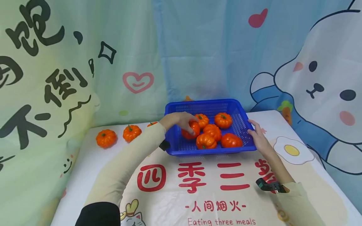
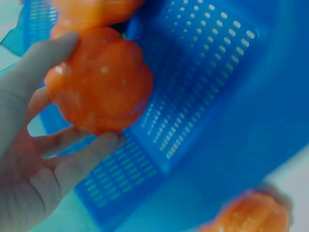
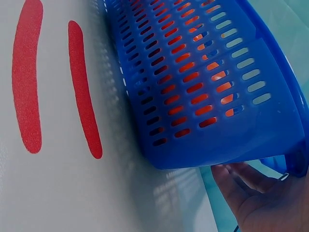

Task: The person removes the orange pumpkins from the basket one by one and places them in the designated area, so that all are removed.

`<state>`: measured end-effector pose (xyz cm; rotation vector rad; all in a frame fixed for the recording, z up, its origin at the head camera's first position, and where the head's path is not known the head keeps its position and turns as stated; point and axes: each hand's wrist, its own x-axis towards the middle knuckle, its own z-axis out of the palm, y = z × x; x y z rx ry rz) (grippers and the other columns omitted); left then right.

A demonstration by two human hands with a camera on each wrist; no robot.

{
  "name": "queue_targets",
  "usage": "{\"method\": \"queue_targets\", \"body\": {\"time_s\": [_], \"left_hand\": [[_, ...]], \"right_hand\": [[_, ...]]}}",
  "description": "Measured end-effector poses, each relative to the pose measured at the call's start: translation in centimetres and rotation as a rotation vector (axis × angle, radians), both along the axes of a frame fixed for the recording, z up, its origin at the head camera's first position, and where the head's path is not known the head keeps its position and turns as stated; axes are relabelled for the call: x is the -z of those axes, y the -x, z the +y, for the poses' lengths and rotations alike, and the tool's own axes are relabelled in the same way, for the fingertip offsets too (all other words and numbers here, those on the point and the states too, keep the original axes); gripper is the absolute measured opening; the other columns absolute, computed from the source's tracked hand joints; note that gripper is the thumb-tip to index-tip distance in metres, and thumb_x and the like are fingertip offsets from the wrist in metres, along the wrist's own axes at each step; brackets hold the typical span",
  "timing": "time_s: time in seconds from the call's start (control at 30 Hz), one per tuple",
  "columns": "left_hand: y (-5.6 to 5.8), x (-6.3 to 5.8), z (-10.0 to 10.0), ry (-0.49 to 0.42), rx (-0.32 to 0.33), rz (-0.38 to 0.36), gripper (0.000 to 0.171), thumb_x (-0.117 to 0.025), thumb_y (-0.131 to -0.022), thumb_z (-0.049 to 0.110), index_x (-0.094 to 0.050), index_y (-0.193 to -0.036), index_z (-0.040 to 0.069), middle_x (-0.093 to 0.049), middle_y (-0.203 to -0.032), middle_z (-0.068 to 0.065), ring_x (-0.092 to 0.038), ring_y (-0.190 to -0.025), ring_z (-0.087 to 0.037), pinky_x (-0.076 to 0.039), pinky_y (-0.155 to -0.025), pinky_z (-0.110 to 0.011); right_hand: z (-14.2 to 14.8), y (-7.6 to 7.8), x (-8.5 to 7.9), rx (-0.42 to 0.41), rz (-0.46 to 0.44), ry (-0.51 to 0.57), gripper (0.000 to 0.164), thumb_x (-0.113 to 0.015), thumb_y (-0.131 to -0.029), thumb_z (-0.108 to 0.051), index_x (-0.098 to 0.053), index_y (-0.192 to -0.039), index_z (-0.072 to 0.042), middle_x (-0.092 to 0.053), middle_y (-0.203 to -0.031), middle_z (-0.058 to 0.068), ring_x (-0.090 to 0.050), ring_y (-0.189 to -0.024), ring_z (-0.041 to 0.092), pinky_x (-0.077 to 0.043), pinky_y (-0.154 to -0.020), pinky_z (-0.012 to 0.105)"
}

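Note:
My left hand reaches into the blue plastic basket at its left side and grips an orange pumpkin. In the left wrist view the thumb and fingers spread round this ribbed pumpkin, and the basket's slotted wall lies beyond it. At the basket's right end, my right hand holds the rim. The right wrist view has the right hand's fingers against the outside of the basket's end wall; part of that hand is cut off by the frame.
Inside the basket lie several more small pumpkins. To its left on the table, a pumpkin and another pumpkin stand apart; a third pumpkin is mostly hidden by the left arm. A printed curtain hangs behind the table.

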<state>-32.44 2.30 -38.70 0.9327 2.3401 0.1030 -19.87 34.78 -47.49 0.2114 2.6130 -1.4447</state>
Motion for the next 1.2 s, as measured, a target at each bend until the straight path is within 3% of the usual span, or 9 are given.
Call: {"method": "queue_targets", "body": {"time_s": [0.13, 0.23, 0.37, 0.5, 0.67, 0.87, 0.97, 1.2], "left_hand": [[-0.2, -1.2, -1.2, -0.084, -0.012, 0.048, 0.07, -0.067, -0.088, 0.046, -0.04, -0.148, 0.023, -0.04, -0.153, -0.007, -0.035, -0.143, -0.027, -0.031, -0.118, -0.045], [-0.9, -1.8, -2.5, -0.172, -0.046, 0.115, 0.069, -0.067, -0.087, 0.049, -0.042, -0.146, 0.023, -0.046, -0.148, -0.008, -0.039, -0.138, -0.03, -0.037, -0.113, -0.047], [-2.8, -2.3, -4.8, -0.389, -0.13, 0.172, 0.067, -0.069, -0.084, 0.05, -0.046, -0.142, 0.025, -0.054, -0.135, -0.009, -0.051, -0.121, -0.028, -0.05, -0.098, -0.043], [-5.1, -1.8, -7.3, -0.644, -0.203, 0.178, 0.063, -0.074, -0.083, 0.044, -0.049, -0.137, 0.024, -0.057, -0.123, -0.006, -0.058, -0.105, -0.022, -0.056, -0.084, -0.033], [-7.9, -0.4, -9.3, -0.873, -0.281, 0.1, 0.06, -0.076, -0.084, 0.03, -0.048, -0.135, 0.018, -0.056, -0.126, -0.007, -0.064, -0.105, -0.025, -0.058, -0.082, -0.031], [-10.8, 0.4, -10.5, -0.858, -0.32, 0.083, 0.069, -0.071, -0.088, 0.031, -0.037, -0.148, 0.03, -0.048, -0.126, -0.008, -0.059, -0.104, -0.022, -0.058, -0.087, -0.031], [-11.5, 0.6, -11.1, -0.858, -0.323, 0.071, 0.066, -0.069, -0.09, 0.03, -0.037, -0.148, 0.034, -0.046, -0.124, -0.007, -0.056, -0.102, -0.021, -0.057, -0.09, -0.03], [-12.3, 0.9, -11.2, -0.921, -0.373, -0.003, 0.059, -0.072, -0.087, 0.025, -0.044, -0.14, 0.028, -0.045, -0.129, -0.007, -0.06, -0.107, -0.025, -0.057, -0.088, -0.03]], "right_hand": [[0.1, 0.0, -0.2, 0.001, -0.001, 0.001, 0.06, -0.021, -0.105, -0.041, 0.007, -0.156, -0.028, -0.004, -0.16, 0.028, -0.021, -0.139, 0.056, -0.025, -0.105, 0.074], [0.1, 0.0, -0.2, -0.003, -0.005, 0.004, 0.06, -0.021, -0.104, -0.042, 0.007, -0.156, -0.029, -0.004, -0.16, 0.027, -0.022, -0.138, 0.056, -0.026, -0.106, 0.074], [-0.1, -0.1, 0.0, 0.0, 0.002, 0.001, 0.06, -0.022, -0.104, -0.042, 0.007, -0.156, -0.029, -0.004, -0.16, 0.027, -0.022, -0.138, 0.056, -0.027, -0.105, 0.073], [-0.1, -0.2, 0.2, -0.002, 0.002, -0.011, 0.06, -0.021, -0.105, -0.041, 0.007, -0.156, -0.028, -0.004, -0.16, 0.028, -0.022, -0.138, 0.057, -0.027, -0.105, 0.073], [0.1, 0.0, 0.1, -0.005, 0.005, -0.015, 0.061, -0.021, -0.104, -0.042, 0.008, -0.156, -0.029, -0.004, -0.159, 0.029, -0.023, -0.137, 0.057, -0.027, -0.105, 0.074], [-0.1, 0.1, -0.1, -0.012, 0.019, -0.019, 0.061, -0.021, -0.104, -0.041, 0.007, -0.156, -0.025, -0.004, -0.159, 0.03, -0.022, -0.137, 0.057, -0.025, -0.105, 0.074], [-0.2, 0.1, -0.2, -0.013, 0.029, -0.022, 0.061, -0.021, -0.104, -0.041, 0.006, -0.156, -0.024, -0.005, -0.158, 0.031, -0.022, -0.137, 0.057, -0.025, -0.105, 0.074], [-0.1, 0.0, -0.1, -0.005, 0.023, -0.014, 0.061, -0.021, -0.104, -0.041, 0.006, -0.156, -0.024, -0.006, -0.158, 0.031, -0.023, -0.136, 0.057, -0.026, -0.105, 0.074]]}}
